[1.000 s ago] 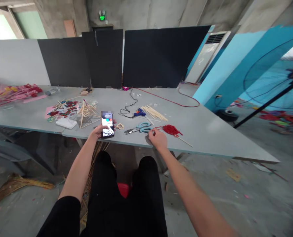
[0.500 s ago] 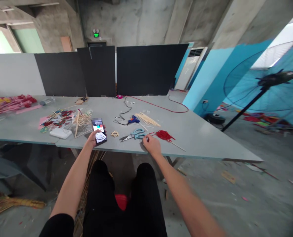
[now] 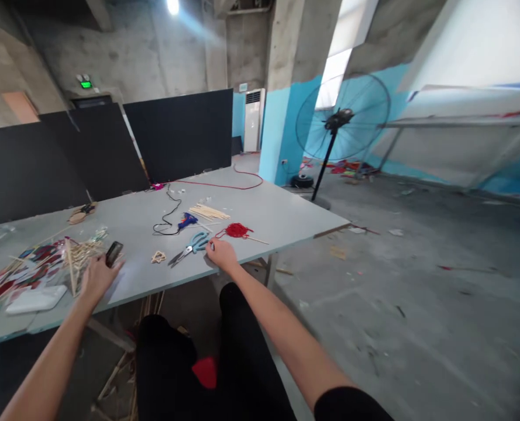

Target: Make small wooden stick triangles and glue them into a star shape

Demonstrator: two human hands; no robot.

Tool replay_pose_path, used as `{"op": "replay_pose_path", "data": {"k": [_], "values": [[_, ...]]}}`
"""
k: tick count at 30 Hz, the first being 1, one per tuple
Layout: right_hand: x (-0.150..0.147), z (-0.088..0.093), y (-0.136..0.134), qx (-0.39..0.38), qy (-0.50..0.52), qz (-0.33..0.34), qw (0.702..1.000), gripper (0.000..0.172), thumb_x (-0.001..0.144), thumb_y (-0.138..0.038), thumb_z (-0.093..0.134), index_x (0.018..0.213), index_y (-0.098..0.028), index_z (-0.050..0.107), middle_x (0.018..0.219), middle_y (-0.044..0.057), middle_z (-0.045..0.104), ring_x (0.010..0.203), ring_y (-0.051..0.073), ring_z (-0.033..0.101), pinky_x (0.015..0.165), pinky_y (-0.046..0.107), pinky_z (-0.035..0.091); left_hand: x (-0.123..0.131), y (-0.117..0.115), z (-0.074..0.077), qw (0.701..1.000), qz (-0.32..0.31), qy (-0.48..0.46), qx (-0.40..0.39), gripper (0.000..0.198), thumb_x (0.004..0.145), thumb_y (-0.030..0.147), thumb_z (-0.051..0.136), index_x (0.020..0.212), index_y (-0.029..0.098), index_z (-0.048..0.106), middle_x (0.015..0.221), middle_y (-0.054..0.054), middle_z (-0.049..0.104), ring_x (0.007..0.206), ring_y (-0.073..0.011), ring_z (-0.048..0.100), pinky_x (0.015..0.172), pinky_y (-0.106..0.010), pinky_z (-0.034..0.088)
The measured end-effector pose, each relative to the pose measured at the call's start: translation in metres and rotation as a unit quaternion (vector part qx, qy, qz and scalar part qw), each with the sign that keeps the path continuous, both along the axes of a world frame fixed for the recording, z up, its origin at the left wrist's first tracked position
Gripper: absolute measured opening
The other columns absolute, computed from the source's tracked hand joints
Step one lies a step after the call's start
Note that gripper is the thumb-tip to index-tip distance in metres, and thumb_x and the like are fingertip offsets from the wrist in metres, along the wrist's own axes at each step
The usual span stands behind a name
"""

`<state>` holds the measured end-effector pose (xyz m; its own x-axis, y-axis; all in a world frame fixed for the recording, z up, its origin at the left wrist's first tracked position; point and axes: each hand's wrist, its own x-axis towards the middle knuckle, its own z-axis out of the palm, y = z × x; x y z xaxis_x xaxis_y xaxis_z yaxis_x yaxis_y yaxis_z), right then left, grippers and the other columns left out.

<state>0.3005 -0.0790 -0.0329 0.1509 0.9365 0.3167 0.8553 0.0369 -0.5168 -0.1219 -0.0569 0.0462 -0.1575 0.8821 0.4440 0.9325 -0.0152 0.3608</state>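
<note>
My left hand (image 3: 96, 279) is closed around a dark smartphone (image 3: 114, 254), which is tilted so its screen no longer faces me. My right hand (image 3: 223, 255) rests near the table's front edge with curled fingers. Whatever those fingers hold, if anything, is hidden. Right beside them lie scissors (image 3: 196, 242) with light blue handles, blades pointing left. A tangle of red yarn (image 3: 237, 230) with a thin stick (image 3: 258, 240) lies just beyond the right hand. Between my hands sits a small star made of sticks (image 3: 158, 256).
Behind the scissors are a blue glue gun (image 3: 186, 220) with a black cord and a bundle of wooden sticks (image 3: 209, 211). A white case (image 3: 36, 299) and craft scraps (image 3: 40, 263) lie at left. Black panels (image 3: 181, 134) line the back; a fan (image 3: 338, 120) stands at right.
The view has swung to the right. My left hand has tipped the phone, turning its lit screen out of sight. My right hand keeps its place beside the scissors.
</note>
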Motion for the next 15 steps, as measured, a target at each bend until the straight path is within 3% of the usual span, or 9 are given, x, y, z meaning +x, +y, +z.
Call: {"op": "replay_pose_path", "data": {"k": [2,4,6,9,11,13,15], "values": [[0.000,0.001,0.000,-0.002,0.003,0.002,1.000,0.030,0.105,-0.039,0.051,0.114,-0.022,0.075,0.101,0.008,0.082,0.091,0.022,0.073,0.078,0.028,0.042,0.003,-0.001,-0.004,0.996,0.002,0.085,-0.029,0.058,0.074,0.066,0.074,0.107,0.019,0.070,0.129,-0.027,0.069,0.129,-0.0531,0.062,0.105,-0.064,0.052],[0.000,0.003,-0.001,-0.003,0.005,0.005,1.000,0.030,0.105,-0.039,0.051,0.114,-0.023,0.075,0.102,0.008,0.081,0.092,0.022,0.073,0.079,0.028,0.043,0.011,-0.005,-0.012,0.983,0.031,0.145,-0.105,0.065,0.075,0.076,0.070,0.109,0.020,0.071,0.130,-0.029,0.069,0.125,-0.0537,0.064,0.101,-0.064,0.053],[0.000,0.005,-0.001,-0.002,0.004,0.006,1.000,0.029,0.105,-0.038,0.051,0.114,-0.023,0.075,0.103,0.009,0.081,0.092,0.023,0.073,0.080,0.028,0.044,0.021,-0.009,-0.019,0.966,0.062,0.198,-0.152,0.069,0.082,0.081,0.059,0.108,0.019,0.071,0.130,-0.031,0.069,0.126,-0.0541,0.063,0.097,-0.067,0.053],[0.000,0.008,-0.002,0.001,0.003,0.010,1.000,0.029,0.105,-0.038,0.052,0.114,-0.023,0.075,0.102,0.009,0.082,0.093,0.023,0.074,0.080,0.029,0.045,0.039,-0.014,-0.018,0.960,0.064,0.222,-0.156,0.074,0.094,0.074,0.040,0.115,0.011,0.071,0.132,-0.035,0.068,0.131,-0.0544,0.060,0.097,-0.069,0.052],[0.000,0.009,-0.002,0.003,0.002,0.009,1.000,0.029,0.105,-0.037,0.052,0.114,-0.023,0.075,0.101,0.009,0.082,0.093,0.023,0.074,0.080,0.029,0.045,0.051,-0.022,-0.005,0.958,0.057,0.227,-0.167,0.073,0.096,0.065,0.035,0.119,0.006,0.072,0.130,-0.035,0.069,0.130,-0.0543,0.060,0.097,-0.068,0.052],[0.000,0.010,-0.002,0.004,0.002,0.004,1.000,0.028,0.105,-0.036,0.052,0.114,-0.022,0.075,0.100,0.009,0.082,0.092,0.024,0.074,0.080,0.029,0.045,0.062,-0.038,0.019,0.960,0.037,0.239,-0.142,0.068,0.097,0.059,0.037,0.121,0.006,0.072,0.128,-0.032,0.071,0.124,-0.0525,0.064,0.097,-0.066,0.052],[0.000,0.009,-0.002,0.003,0.003,-0.001,1.000,0.028,0.104,-0.037,0.053,0.114,-0.022,0.075,0.100,0.009,0.082,0.092,0.024,0.074,0.080,0.030,0.045,0.072,-0.062,0.046,0.977,-0.029,0.201,-0.065,0.061,0.102,0.055,0.035,0.133,0.015,0.070,0.120,-0.018,0.077,0.111,-0.0404,0.072,0.093,-0.052,0.057]]}}
